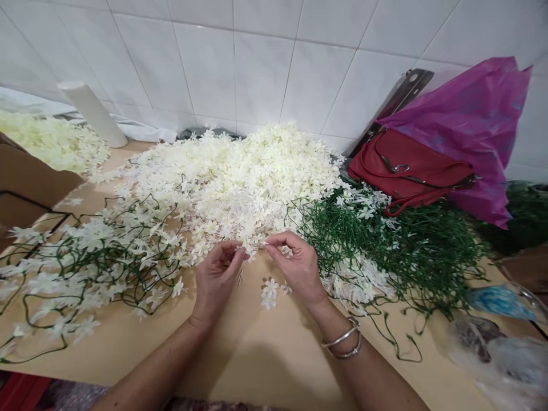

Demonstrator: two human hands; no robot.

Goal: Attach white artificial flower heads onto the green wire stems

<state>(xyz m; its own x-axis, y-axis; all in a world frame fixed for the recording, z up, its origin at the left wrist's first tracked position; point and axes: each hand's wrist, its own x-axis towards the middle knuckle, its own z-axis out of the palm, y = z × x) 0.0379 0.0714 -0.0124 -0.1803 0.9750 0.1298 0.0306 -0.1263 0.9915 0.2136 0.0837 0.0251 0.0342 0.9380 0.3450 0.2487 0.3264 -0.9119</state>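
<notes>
My left hand pinches a small white artificial flower between thumb and fingertips, with thin stem ends showing below the fingers. Opposite it, my right hand also has thumb and forefinger pressed together, on what looks like a tiny white piece of flower. Both hands hover at the front edge of a big heap of loose white flowers. Between my forearms, a few white flowers lie on the tan table.
White flowers on green stems spread at left. Bare green stems are piled at right, beneath a red handbag and a purple plastic bag. A white roll stands near the tiled wall. Clear plastic bags sit at the right edge.
</notes>
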